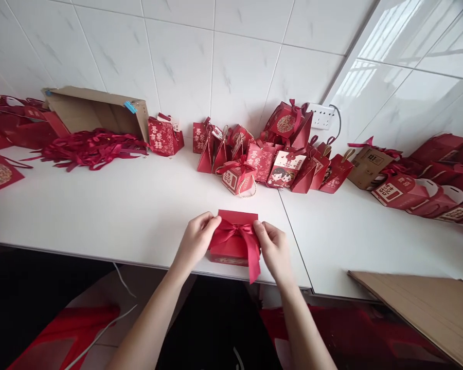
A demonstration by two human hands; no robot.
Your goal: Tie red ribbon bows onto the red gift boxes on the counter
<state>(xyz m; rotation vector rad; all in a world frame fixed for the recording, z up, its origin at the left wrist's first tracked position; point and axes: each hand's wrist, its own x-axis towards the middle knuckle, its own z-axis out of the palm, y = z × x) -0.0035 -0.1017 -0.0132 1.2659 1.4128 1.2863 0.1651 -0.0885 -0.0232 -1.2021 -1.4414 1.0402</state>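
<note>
A small red gift box (237,221) sits near the front edge of the white table (111,210). A red satin ribbon (242,235) is tied in a bow across its top, with one tail hanging over the table edge. My left hand (196,241) pinches the left loop of the bow. My right hand (273,247) pinches the right loop. Both hands rest against the sides of the box.
A row of finished red gift boxes (270,154) stands along the tiled wall. A pile of loose red ribbons (90,148) lies before an open cardboard box (96,110) at the left. Flat cardboard (428,308) overhangs the front right. More red boxes (424,190) lie at right.
</note>
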